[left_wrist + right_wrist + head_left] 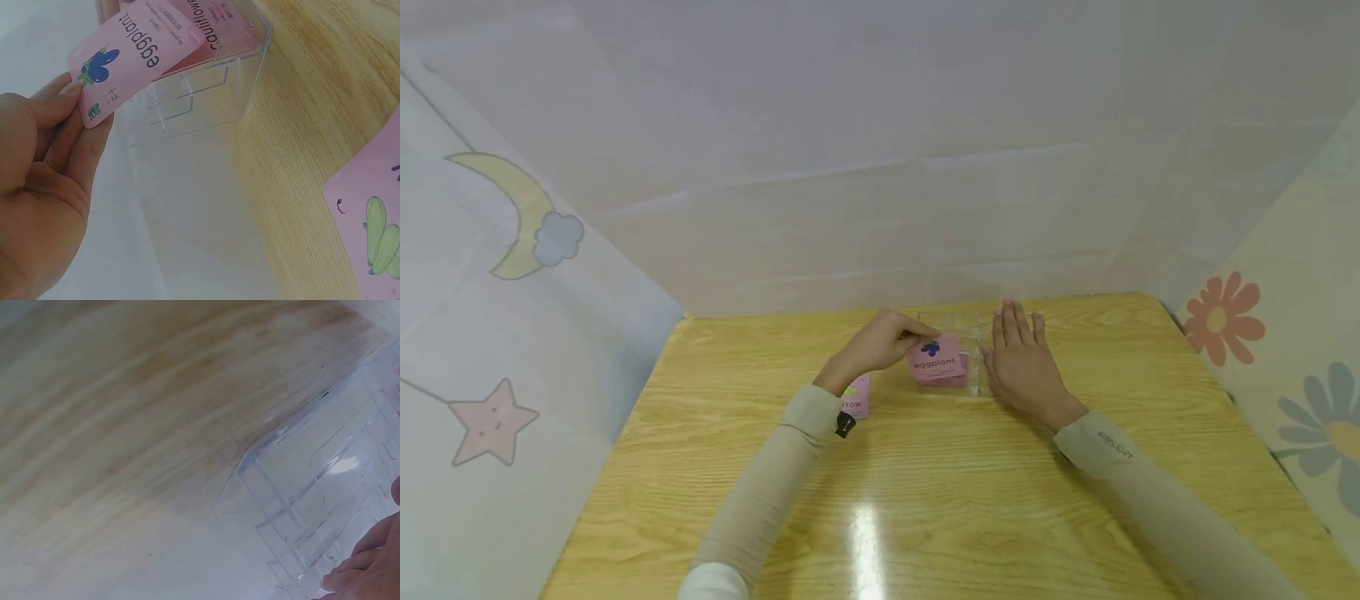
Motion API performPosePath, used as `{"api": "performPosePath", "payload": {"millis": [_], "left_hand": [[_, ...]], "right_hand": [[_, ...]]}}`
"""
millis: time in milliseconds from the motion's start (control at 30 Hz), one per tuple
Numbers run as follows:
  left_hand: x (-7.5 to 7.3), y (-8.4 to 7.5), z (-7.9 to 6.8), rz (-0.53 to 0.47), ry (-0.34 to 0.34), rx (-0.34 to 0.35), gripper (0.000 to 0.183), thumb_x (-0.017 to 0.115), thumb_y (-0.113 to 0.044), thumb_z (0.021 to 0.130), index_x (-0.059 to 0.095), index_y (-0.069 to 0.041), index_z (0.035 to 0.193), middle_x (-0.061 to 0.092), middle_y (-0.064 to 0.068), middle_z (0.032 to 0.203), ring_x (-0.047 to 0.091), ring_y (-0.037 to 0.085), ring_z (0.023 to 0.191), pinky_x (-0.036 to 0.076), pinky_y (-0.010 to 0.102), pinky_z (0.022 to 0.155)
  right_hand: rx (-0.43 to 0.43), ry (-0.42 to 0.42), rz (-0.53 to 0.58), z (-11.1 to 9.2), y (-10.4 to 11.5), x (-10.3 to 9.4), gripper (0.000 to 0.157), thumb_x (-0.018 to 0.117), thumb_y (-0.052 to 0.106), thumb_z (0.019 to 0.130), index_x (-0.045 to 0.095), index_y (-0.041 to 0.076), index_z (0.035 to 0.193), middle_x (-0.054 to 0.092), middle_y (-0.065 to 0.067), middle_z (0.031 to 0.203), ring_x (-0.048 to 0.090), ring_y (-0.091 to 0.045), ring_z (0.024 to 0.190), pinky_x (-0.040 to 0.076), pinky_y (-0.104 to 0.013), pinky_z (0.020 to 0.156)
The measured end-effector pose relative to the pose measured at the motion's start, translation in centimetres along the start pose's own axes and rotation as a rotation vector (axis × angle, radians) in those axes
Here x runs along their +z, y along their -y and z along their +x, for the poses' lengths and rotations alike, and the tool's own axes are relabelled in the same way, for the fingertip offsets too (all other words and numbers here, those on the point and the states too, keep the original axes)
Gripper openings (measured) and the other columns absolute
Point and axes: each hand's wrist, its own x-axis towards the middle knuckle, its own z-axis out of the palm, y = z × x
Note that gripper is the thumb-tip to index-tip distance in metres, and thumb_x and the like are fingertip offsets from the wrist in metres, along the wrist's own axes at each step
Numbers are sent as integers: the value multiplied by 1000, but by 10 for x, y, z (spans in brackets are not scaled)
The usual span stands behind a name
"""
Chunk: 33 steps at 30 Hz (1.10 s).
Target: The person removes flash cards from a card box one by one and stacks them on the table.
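My left hand (883, 342) pinches a pink eggplant card (139, 47) by its edge, between thumb and fingers. That card tilts over a clear plastic box (240, 94), overlapping a pink cauliflower card (215, 37) that lies in the box. Thin ribs run along the walls of the box, as the right wrist view shows. My right hand (1026, 367) lies along the right side of the box with its fingers straight, fingertips close by the wall (312, 531). Left of the box, partly behind my left wrist, a pink card with green vegetables (378, 231) lies on the table.
The wooden table (925, 483) reaches back to a pale hanging backdrop (850, 200) just behind the box. Printed side panels stand at left and right, one with a moon (520, 200), the other with flowers (1217, 317). A black strap piece (845, 425) sits at my left cuff.
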Motion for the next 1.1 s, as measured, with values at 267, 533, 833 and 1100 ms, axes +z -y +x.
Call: {"api": "performPosePath", "payload": {"millis": [267,533,833,1100], "left_hand": [[-4,6,-6,-45,7,-10,27,63,-6,105,77,-11,127,76,10,129,76,18,106,57,18,80],[-10,12,-11,-97,31,-50,29,59,-2,106,76,-10,128,76,11,130,74,12,100,52,17,74],[-16,23,-18,-135,81,-88,29,57,-2,106,76,-7,127,77,13,127,71,12,89,54,20,76],[-22,33,-23,-145,135,-103,28,59,-4,105,77,-7,126,79,10,124,77,19,110,63,30,94]], "right_hand": [[9,21,6,0,1,-1,69,37,32,112,23,-18,158,18,-38,168,21,-52,159,18,-71,128],[-10,-8,-10,0,0,1,69,39,32,112,26,-18,157,22,-39,167,24,-52,158,20,-71,128],[-7,8,1,-1,0,2,68,39,31,112,25,-18,157,22,-39,167,23,-53,158,19,-72,128],[-7,-2,8,-1,1,0,70,44,31,111,25,-19,157,24,-40,166,24,-53,158,20,-72,127]]}}
